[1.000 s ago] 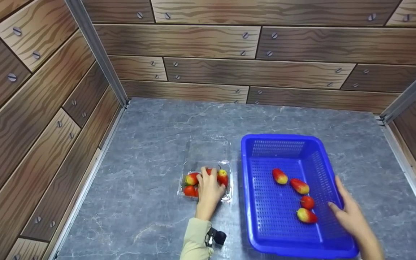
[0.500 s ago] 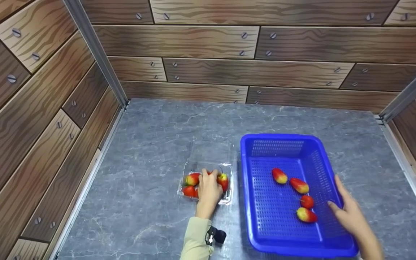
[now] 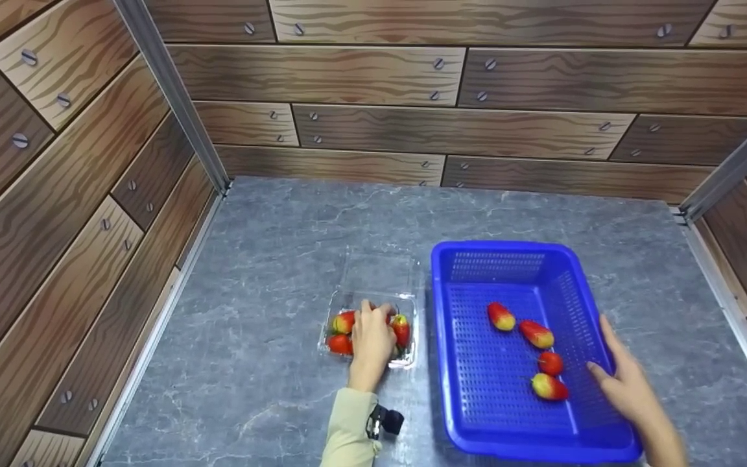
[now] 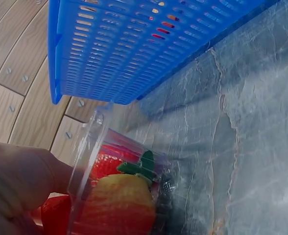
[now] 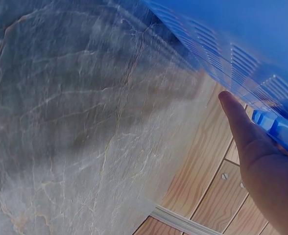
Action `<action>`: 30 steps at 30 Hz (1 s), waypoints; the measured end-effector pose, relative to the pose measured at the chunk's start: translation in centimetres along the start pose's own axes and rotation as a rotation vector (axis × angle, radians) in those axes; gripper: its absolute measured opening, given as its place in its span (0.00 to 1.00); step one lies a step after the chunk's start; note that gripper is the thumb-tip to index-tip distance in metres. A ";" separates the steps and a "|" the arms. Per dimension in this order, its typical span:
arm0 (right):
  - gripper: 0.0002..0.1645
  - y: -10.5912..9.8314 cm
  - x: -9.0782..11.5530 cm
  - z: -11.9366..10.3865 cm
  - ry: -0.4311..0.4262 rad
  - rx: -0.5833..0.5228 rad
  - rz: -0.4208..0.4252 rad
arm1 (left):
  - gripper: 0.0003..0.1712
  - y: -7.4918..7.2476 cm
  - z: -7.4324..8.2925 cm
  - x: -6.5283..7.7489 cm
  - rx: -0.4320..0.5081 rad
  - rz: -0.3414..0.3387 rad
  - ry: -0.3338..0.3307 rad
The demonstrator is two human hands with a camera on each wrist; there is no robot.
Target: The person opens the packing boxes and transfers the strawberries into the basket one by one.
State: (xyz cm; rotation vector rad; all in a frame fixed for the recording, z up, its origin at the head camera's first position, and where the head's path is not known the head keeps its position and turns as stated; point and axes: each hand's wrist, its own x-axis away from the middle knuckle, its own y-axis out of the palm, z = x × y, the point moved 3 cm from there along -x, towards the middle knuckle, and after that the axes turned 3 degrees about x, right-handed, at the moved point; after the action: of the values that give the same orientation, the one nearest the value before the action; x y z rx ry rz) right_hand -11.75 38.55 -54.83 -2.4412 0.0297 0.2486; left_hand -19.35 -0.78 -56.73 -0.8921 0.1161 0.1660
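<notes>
My left hand [image 3: 372,337] reaches down into a clear plastic clamshell box [image 3: 414,353], its fingers bent among the fruits. Around it lie a red-and-yellow fruit [image 3: 343,322] on the left, another red-and-yellow fruit [image 3: 401,331] on the right and a red fruit [image 3: 340,344] at the near left corner. A strawberry [image 4: 109,164] with green leaves shows through the box wall in the left wrist view. The fingertips are hidden, so I cannot tell whether they hold a fruit. My right hand [image 3: 629,383] grips the right rim of a blue plastic basket [image 3: 441,350], thumb inside, fingers outside.
Inside the basket lie three red-and-yellow fruits, among them an upper-left fruit [image 3: 501,316], and a small round red fruit [image 3: 550,363] with a stem. The box's clear lid [image 3: 380,272] is folded back on the grey marbled table [image 3: 270,279]. Wood-patterned walls [image 3: 373,130] enclose the table.
My left hand has stayed in the box, its fingers shifting slightly left over the fruits. The box's lid has moved a little to the right. The right hand and basket have barely moved.
</notes>
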 end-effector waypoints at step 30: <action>0.54 0.1 0.1 0.3 0.016 0.015 -0.003 | 0.19 -4.5 3.0 -0.8 0.064 0.083 0.084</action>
State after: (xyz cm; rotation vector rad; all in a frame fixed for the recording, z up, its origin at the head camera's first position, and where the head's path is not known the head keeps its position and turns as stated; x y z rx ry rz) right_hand -11.73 38.64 -55.12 -2.4277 0.0342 0.2270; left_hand -19.20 -1.27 -51.29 -0.8309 0.2359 0.2012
